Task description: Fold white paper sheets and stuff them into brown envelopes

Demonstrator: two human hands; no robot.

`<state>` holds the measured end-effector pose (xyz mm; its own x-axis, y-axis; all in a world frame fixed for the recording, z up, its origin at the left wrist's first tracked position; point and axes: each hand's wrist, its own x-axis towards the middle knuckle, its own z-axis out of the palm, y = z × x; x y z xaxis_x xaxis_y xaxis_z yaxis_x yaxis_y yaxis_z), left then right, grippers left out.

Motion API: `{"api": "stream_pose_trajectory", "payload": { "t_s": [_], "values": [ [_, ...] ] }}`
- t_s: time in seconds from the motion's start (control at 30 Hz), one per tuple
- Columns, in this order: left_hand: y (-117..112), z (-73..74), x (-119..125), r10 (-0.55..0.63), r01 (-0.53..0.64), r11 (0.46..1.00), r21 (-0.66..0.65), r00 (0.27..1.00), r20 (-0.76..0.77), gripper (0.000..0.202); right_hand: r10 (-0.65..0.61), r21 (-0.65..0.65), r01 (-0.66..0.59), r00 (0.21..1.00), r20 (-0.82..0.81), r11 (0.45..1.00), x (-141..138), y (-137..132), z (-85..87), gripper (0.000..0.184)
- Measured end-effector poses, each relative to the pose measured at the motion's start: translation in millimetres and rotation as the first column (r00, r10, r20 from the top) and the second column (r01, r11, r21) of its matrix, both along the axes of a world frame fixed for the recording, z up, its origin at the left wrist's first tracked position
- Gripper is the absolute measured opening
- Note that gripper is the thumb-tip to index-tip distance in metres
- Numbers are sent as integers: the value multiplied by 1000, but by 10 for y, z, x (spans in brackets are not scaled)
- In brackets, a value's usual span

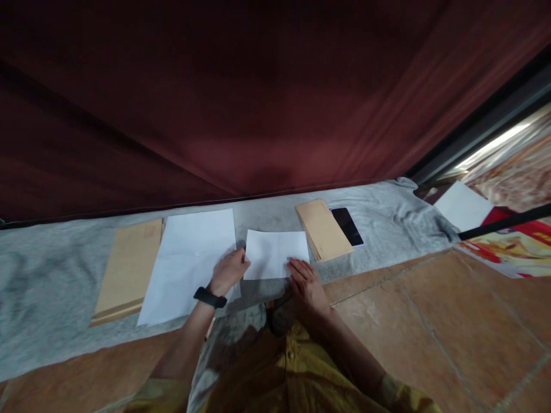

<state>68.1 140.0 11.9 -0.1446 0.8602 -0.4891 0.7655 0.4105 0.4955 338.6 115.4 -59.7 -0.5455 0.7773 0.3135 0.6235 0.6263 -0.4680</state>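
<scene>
A small white sheet of paper (275, 249), which looks folded, lies in front of me on a grey cloth. My left hand (230, 271) pinches its lower left edge between thumb and fingers; a black band circles that wrist. On the lower right edge of the paper rests my right hand (307, 282), fingers stretched out and lying flat. Beside my left hand are larger white sheets (189, 261), partly under my wrist. Brown envelopes (323, 229) sit just right of the small paper.
The grey cloth (383, 212) runs along a dark red fabric wall (267, 126). Larger brown envelopes (129, 267) lie at the far left. A phone (346, 225) with a dark screen touches the small envelopes. To the right are a black bar (508, 222) and a colourful printed sheet (516, 249).
</scene>
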Motion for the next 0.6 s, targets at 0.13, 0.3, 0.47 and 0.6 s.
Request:
{"api": "stream_pose_trajectory", "payload": {
  "t_s": [0.13,0.3,0.47,0.6],
  "values": [
    [-250,55,186,53,-40,997,66,978,-204,13,24,22,-26,997,73,999,-8,12,-16,44],
    [-468,108,407,45,55,984,172,847,-529,31,70,24,-75,987,148,997,-64,-23,39,48],
    [-685,-122,770,0,324,840,434,801,-598,40,102,5,-105,976,191,994,-111,-116,133,55],
    [-883,-463,1026,-183,505,716,482,802,-568,56,133,8,-137,968,214,990,-64,-179,91,61]
  ]
}}
